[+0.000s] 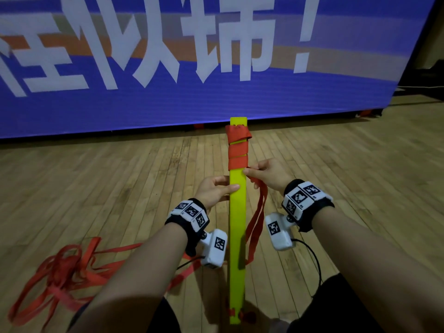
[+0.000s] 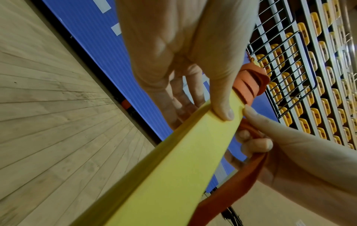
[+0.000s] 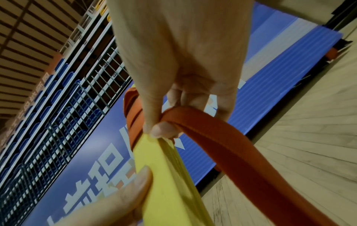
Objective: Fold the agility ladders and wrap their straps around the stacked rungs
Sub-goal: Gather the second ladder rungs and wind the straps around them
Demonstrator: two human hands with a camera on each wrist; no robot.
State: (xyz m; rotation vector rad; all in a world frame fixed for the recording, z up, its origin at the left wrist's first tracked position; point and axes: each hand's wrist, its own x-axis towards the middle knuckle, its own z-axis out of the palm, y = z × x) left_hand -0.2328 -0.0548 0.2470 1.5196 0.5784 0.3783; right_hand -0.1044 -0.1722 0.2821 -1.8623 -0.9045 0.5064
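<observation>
Rungs (image 1: 237, 212) in left hand (image 1: 213, 191), thumb across.

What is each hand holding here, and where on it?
Left hand grips the stacked yellow rungs near mid-length, thumb on top. Right hand pinches the red strap at the rungs' right edge, just below the wrapped turns.

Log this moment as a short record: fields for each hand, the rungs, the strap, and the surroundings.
left hand: grips the stacked rungs, thumb on top
right hand: pinches the strap at the stack's right edge
stacked rungs: yellow, held off the floor
strap: red, wrapped around the far end; the rest hangs loose
loose straps: red tangle on the wooden floor
</observation>
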